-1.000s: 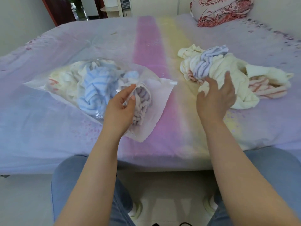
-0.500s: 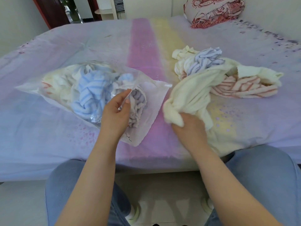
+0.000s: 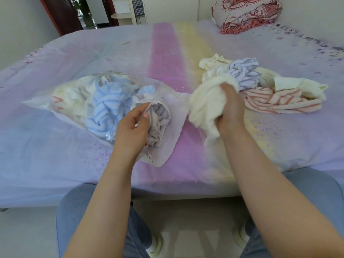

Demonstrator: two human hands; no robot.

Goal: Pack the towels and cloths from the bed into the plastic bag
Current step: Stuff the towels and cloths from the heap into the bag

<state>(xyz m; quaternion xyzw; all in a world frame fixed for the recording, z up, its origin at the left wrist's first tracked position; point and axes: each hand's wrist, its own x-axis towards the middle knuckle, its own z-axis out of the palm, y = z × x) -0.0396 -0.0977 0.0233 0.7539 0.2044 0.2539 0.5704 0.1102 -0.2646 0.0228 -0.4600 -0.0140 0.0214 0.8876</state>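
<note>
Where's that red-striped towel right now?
The red-striped towel lies on the bed, right of centre in the head view, just beyond the right hand and under the blue-striped cloth.

Both forearms are bare, with no sleeves, watch or rings showing. The person wears blue denim jeans (image 3: 96, 211) and light, pale-toed shoes (image 3: 155, 246).
</note>
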